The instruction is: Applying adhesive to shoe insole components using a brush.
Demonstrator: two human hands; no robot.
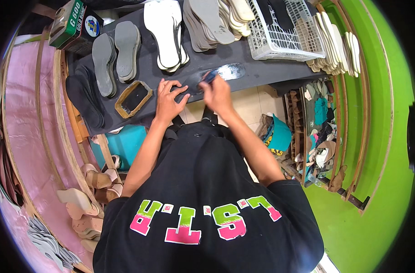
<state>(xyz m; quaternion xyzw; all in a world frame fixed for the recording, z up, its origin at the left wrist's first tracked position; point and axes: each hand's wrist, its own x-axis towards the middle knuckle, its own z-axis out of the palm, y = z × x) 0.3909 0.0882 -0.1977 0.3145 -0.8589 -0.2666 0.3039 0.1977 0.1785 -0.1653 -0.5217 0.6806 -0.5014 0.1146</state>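
Observation:
A black shoe insole (230, 72) lies across the table's near edge, its right end shiny and wet-looking. My left hand (170, 102) rests at its left end, fingers spread with the tips touching it. Over the middle of the insole, my right hand (217, 94) is closed around a small dark tool (210, 77). Motion blur hides the tool's kind and its working end. Left of my left hand stands an open tan-rimmed tray (121, 111) with something dark inside.
Grey sole stacks (104, 63), white soles (163, 22) and more grey soles (207, 22) line the table's back. Black soles (87, 100) lie far left, near a green tin (75, 27). A white plastic basket (285, 53) and cream soles (330, 43) stand at right.

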